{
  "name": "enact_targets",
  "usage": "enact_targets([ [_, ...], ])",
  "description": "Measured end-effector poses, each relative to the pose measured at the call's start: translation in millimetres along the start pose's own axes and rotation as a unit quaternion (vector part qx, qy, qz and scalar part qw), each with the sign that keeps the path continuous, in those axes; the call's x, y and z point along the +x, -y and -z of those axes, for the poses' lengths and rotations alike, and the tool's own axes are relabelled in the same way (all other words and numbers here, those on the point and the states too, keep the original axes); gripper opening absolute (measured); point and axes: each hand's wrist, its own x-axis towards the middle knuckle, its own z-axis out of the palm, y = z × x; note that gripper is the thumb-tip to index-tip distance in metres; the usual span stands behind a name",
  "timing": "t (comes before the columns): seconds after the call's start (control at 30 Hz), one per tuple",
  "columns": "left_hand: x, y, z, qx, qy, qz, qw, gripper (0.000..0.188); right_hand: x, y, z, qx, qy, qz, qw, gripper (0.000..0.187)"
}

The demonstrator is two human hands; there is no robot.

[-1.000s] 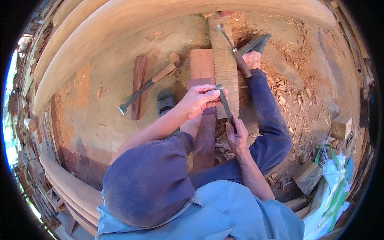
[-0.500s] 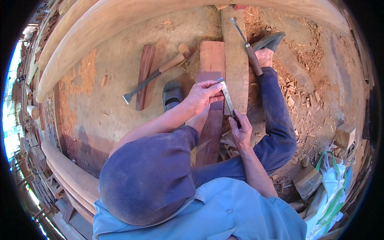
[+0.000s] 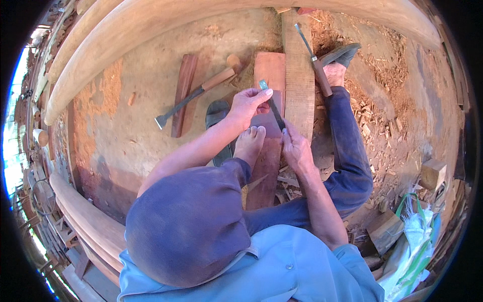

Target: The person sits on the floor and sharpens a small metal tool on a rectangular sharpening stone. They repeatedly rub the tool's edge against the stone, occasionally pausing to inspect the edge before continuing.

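Note:
A narrow steel chisel (image 3: 274, 110) is held slantwise between my two hands, its bright bevelled tip pointing up and away. My left hand (image 3: 247, 106) pinches the blade just below that tip, thumb on the near side. Around the lower end closes my right hand (image 3: 297, 147), which hides whatever handle is there. Beneath them lies a reddish wooden board (image 3: 269, 65) with a flat purplish-grey sheet or slab (image 3: 266, 123) across its middle; I cannot tell which. My bare left foot (image 3: 250, 144) rests by that piece.
Left of the board, a wide chisel (image 3: 193, 94) leans across a dark red wood block (image 3: 184, 95). Another chisel (image 3: 313, 60) lies near my right foot (image 3: 338, 65). An empty sandal (image 3: 216, 118), scattered wood chips (image 3: 387, 116) and a white-green sack (image 3: 413, 246) are around me. Long curved timbers (image 3: 201, 15) span the far side.
The chisel has turned over, a darker face now showing, and its tip has shifted left and farther away. Both hands moved slightly left, uncovering my bare toes and more of the sandal.

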Motion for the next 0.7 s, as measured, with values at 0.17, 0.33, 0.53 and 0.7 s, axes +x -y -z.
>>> enact_targets([
  [0.17,-8,18,-2,0.065,-0.005,0.058,0.996,0.024,-9,13,23,-0.094,0.080,-0.042,0.991,0.044],
  [0.33,-43,23,-7,0.476,0.098,0.015,0.874,0.032,-33,-22,28,-0.136,0.110,-0.055,0.983,0.047],
  [0.53,-51,48,11,0.661,0.182,-0.257,0.681,0.049,-31,-13,24,-0.250,0.152,-0.102,0.951,0.051],
  [0.7,-49,39,6,0.696,0.210,-0.228,0.648,0.059,-25,-18,22,-0.288,0.144,-0.066,0.944,0.052],
])
